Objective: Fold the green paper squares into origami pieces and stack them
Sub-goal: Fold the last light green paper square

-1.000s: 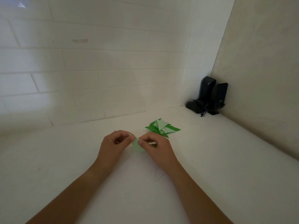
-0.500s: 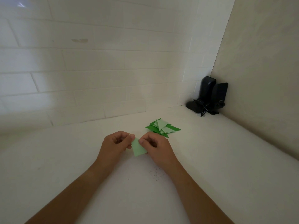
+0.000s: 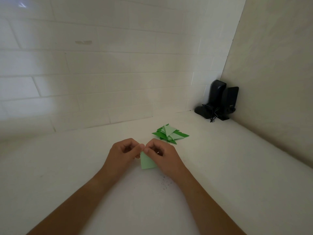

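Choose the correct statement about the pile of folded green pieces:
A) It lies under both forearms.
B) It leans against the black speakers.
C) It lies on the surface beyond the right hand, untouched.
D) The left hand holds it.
C: the pile of folded green pieces lies on the white surface just beyond the right hand, and neither hand touches it.
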Demonstrator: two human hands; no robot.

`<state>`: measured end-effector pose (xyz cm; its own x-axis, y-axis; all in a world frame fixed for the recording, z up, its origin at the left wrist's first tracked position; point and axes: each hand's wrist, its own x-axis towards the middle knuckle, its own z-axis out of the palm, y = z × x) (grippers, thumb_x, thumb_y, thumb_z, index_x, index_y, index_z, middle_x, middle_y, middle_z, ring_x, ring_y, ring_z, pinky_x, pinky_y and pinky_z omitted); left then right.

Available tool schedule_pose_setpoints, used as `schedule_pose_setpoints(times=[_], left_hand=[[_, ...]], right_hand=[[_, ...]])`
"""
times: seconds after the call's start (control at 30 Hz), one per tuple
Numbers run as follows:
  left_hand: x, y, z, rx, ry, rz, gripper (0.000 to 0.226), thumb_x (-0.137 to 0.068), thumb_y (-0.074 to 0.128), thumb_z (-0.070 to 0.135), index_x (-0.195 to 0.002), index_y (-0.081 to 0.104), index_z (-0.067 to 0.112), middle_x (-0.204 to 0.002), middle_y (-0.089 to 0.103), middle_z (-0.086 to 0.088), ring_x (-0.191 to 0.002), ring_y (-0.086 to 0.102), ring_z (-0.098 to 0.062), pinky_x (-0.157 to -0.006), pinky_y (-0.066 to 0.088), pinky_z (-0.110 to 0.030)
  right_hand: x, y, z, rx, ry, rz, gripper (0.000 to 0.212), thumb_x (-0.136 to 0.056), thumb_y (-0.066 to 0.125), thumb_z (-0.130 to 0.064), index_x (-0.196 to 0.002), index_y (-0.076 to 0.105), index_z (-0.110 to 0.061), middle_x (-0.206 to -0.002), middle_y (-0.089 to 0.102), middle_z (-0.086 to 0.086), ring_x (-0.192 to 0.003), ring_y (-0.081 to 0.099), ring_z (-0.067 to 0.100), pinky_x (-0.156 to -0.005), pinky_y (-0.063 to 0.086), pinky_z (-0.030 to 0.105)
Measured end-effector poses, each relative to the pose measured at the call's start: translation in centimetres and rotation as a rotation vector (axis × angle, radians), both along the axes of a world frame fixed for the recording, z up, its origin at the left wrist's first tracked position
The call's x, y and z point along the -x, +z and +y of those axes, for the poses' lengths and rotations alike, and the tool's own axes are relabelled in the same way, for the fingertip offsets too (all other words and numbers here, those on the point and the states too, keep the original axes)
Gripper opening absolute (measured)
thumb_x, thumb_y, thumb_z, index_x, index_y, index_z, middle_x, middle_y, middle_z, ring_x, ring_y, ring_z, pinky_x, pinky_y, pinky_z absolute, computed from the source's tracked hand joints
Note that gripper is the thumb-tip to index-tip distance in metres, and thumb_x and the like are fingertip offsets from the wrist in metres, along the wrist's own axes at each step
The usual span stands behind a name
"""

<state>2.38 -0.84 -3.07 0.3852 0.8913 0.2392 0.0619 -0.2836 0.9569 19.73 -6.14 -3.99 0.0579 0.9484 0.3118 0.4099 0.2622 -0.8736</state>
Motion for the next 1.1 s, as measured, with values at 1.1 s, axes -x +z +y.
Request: schedule_pose_setpoints(times=[1.1], left_hand=[[-0.04, -0.64, 0.49, -0.010, 0.090, 0.023, 0.023, -0.090, 0.078, 0.015, -0.071, 0.070, 0.006, -0.063, 0.062, -0.004, -0.062, 0.059, -0.011, -0.064, 0.046, -0.016]], right_hand=[[0.02, -0.16, 0.37, 0.071, -0.141, -0.009, 0.020, -0.099, 0.068, -0.027, -0.085, 0.067, -0.012, -0.069, 0.054, -0.010, -0.061, 0.042, 0.001, -0.060, 0.036, 0.016]])
